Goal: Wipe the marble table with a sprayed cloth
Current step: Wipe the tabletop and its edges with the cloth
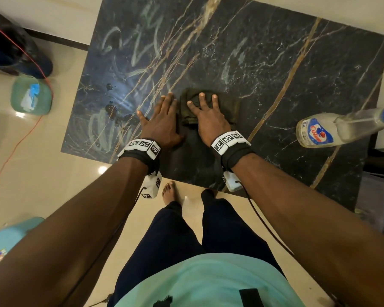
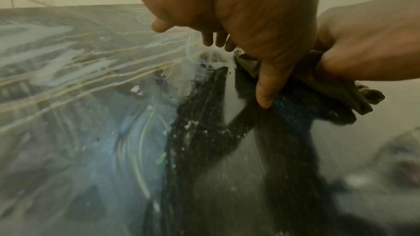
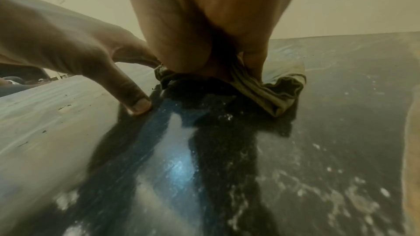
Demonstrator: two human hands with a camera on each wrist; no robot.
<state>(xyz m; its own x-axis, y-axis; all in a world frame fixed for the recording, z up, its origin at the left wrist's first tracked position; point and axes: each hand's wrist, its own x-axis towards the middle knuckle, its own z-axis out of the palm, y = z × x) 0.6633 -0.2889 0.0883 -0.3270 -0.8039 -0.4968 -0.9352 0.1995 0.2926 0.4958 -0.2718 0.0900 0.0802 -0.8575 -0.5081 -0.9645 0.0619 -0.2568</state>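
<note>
Pressing one folded dark green cloth (image 1: 208, 107) flat onto the single black marble table (image 1: 275, 69) near its front edge with the right hand (image 1: 208, 120), fingers spread. Resting the left hand (image 1: 162, 120) open on bare marble just left of it. Standing at far right: one spray bottle (image 1: 341, 129).
</note>
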